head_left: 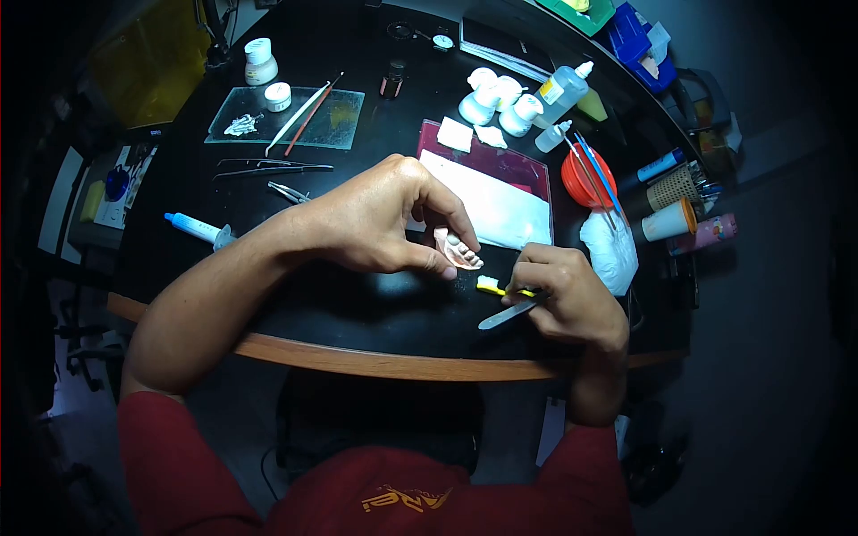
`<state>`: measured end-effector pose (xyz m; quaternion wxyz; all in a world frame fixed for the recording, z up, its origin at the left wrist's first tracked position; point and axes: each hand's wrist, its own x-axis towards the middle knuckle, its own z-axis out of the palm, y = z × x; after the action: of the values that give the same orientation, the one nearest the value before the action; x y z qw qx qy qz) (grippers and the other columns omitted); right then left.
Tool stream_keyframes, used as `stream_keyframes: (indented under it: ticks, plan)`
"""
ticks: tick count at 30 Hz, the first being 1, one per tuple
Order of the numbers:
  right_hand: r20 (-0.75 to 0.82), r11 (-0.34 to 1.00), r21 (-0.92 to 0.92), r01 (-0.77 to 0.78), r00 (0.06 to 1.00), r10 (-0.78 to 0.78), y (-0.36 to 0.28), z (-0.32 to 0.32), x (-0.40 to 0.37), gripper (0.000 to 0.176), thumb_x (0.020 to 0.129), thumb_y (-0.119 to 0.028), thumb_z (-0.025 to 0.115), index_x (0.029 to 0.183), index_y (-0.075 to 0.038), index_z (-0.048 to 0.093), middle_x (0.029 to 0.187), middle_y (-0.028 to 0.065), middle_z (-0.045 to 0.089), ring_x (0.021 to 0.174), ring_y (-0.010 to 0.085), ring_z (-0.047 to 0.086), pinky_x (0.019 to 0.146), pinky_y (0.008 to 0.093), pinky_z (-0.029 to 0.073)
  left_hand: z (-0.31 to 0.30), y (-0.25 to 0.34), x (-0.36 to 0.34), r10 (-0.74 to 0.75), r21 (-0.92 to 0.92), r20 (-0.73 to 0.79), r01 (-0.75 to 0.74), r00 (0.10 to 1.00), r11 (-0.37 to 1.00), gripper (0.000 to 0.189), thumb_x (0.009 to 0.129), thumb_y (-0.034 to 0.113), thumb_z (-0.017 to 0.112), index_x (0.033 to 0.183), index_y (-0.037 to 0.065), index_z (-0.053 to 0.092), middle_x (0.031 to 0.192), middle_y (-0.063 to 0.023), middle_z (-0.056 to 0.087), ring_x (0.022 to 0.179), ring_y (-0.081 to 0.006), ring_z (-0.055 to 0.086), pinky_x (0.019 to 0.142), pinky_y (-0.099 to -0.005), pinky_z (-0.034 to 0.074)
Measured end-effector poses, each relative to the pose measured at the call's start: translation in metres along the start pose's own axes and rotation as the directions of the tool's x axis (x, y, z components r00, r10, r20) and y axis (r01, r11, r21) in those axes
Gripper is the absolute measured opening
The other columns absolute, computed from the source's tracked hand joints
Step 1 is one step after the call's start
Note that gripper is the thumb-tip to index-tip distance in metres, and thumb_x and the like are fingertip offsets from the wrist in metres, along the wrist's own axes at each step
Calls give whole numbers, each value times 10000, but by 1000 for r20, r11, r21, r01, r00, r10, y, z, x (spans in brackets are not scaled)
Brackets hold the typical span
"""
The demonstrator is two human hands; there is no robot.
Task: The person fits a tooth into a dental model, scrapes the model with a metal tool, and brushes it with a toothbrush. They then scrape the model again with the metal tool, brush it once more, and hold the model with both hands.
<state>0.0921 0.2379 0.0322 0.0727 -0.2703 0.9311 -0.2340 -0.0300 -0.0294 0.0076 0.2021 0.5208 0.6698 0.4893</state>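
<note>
Between the thumb and fingers of my left hand is a partial dental cast, pinkish with a row of greyish teeth facing right. My right hand is closed around a yellow toothbrush with white bristles, pointing left toward the cast. A flat metal blade, like a spatula or knife, also sticks out from under the same fingers. The bristles are apart from the cast. Most of both handles is hidden in my right hand. White paper lies just beyond the hands.
A glass slab carries a jar and two brush-like tools. Tweezers and a blue syringe lie at left. White bottles, a red bowl and a pen holder stand at right. The wooden table edge runs in front.
</note>
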Motion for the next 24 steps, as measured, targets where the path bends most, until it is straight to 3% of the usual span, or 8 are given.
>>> stream_keyframes:
  ticks: [5, 8, 9, 12, 13, 16, 17, 24]
  plan:
    - [-110, 999, 23, 48, 993, -45, -11, -6, 3, 232, 814, -137, 855, 777, -8, 667, 735, 94, 587, 625, 240, 594, 553, 363, 442, 3, -3, 0, 39, -28, -21, -39, 999, 999, 302, 772, 156, 902, 1041, 54, 811, 979, -87, 791, 916, -189, 722, 881, -372, 558]
    - [-250, 990, 46, 130, 961, -115, -13, -6, 5, 218, 828, -140, 854, 781, -5, 689, 719, 85, 589, 578, 203, 564, 522, 337, 414, 5, -4, 0, 49, -78, -32, -51, 998, 996, 291, 776, 147, 898, 1039, 56, 812, 970, -85, 791, 907, -179, 716, 857, -355, 555]
    - [-270, 988, 44, 148, 954, -130, -9, -6, 3, 261, 931, -220, 782, 825, 7, 708, 726, 85, 595, 587, 186, 569, 526, 328, 412, 5, -4, 0, 51, -99, -36, -54, 998, 994, 287, 776, 145, 897, 1037, 57, 813, 967, -84, 792, 906, -177, 714, 849, -349, 554]
    - [-449, 973, 125, 192, 886, -117, -7, 3, 4, 462, 1047, -395, 617, 847, 11, 709, 712, 87, 580, 602, 182, 579, 537, 312, 419, 6, -2, 0, 87, -52, -84, -91, 993, 994, 280, 770, 136, 897, 1024, 52, 814, 964, -90, 792, 894, -176, 723, 830, -330, 557]
    - [-426, 983, 113, 144, 901, -83, -11, 1, 3, 722, 1095, -568, 361, 872, 26, 706, 754, 105, 586, 651, 191, 601, 569, 305, 443, 8, -3, 0, 101, -54, -127, -109, 987, 993, 284, 768, 136, 899, 1022, 44, 812, 962, -97, 792, 886, -176, 728, 821, -323, 558]
    - [-463, 974, 93, 208, 875, -143, -8, 4, 8, 891, 1064, -681, 210, 875, 37, 703, 821, 124, 604, 702, 211, 625, 599, 312, 467, 15, -6, 1, 139, -45, -243, -154, 960, 987, 297, 762, 136, 901, 1017, 16, 806, 955, -117, 792, 864, -173, 741, 794, -302, 557]
    - [-411, 985, 82, 149, 906, -103, -8, 1, 6, 1001, 1015, -758, 118, 868, 42, 700, 885, 134, 615, 750, 215, 645, 614, 320, 480, 18, -5, 0, 145, -36, -278, -161, 950, 986, 301, 762, 136, 901, 1016, 6, 804, 950, -123, 792, 857, -172, 744, 785, -295, 555]
    - [-354, 969, 83, 232, 916, -189, 2, 1, 5, 1011, 997, -781, 99, 789, 27, 671, 762, 130, 613, 671, 249, 635, 597, 349, 487, 24, 5, -2, 96, -31, -390, -118, 916, 993, 317, 774, 125, 902, 1042, -5, 793, 962, -127, 792, 881, -150, 747, 823, -275, 562]
